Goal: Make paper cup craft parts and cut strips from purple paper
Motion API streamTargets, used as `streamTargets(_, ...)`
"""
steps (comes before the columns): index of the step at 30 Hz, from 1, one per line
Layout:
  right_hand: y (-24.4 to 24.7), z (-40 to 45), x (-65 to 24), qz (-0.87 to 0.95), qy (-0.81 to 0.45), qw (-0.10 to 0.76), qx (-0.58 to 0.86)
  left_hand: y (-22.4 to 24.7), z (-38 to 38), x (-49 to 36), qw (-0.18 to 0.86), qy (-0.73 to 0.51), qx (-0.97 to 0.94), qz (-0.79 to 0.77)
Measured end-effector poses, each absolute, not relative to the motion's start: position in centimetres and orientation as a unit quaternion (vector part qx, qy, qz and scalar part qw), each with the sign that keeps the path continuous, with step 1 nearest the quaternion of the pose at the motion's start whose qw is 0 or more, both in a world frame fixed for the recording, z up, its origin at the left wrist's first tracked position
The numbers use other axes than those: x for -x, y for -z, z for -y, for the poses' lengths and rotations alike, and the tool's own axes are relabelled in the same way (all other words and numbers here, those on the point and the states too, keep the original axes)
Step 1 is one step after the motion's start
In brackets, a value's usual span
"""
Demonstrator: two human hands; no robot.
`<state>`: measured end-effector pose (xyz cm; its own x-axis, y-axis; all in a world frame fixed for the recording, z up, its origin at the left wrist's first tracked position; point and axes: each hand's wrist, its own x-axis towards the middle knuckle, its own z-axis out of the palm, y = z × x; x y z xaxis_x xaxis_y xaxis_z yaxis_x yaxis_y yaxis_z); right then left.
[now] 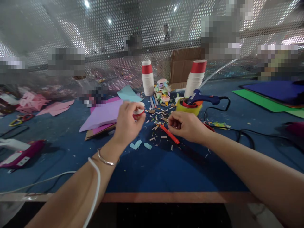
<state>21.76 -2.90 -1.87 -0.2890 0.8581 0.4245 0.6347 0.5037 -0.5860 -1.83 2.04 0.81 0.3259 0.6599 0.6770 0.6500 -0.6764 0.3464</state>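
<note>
Item: red-and-white cup (139, 112), in our left hand (128, 124), fingers round it, likely to steady it. Our right hand (186, 126): fingers curled; whether gripping anything, we cannot tell.

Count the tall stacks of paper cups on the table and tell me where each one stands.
2. One stack stands behind the markers, toward the perforated screen; the other stack stands behind the blue glue gun. Any directly behind these would be hidden.

Perforated grey screen (102, 38) behind blue table (175, 177)
</note>
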Motion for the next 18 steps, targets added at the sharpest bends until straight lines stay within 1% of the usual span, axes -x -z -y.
streamTargets(3, 1.7, 3.0, -21.4, 0.794, -0.141, 0.360, 0.469, -0.7, 0.1, 0.1, 0.162, -0.381, -0.841, -0.349)
streamTargets(7, 1.4, 3.3, -21.1, 0.806, -0.136, 0.359, 0.450, -0.2, 1.3, -0.9, 0.322, -0.305, -0.835, -0.326)
streamTargets(10, 1.3, 3.5, -20.9, 0.804, -0.154, 0.369, 0.440, 0.3, 1.0, -0.8, 0.404, -0.280, -0.808, -0.324)
streamTargets(14, 1.2, 3.7, -20.8, 0.802, -0.163, 0.380, 0.432, 0.5, 0.5, -0.7, 0.499, -0.281, -0.754, -0.320)
streamTargets(18, 1.0, 4.0, -20.9, 0.802, -0.155, 0.402, 0.414, -0.3, 0.6, -0.5, 0.562, -0.282, -0.708, -0.321)
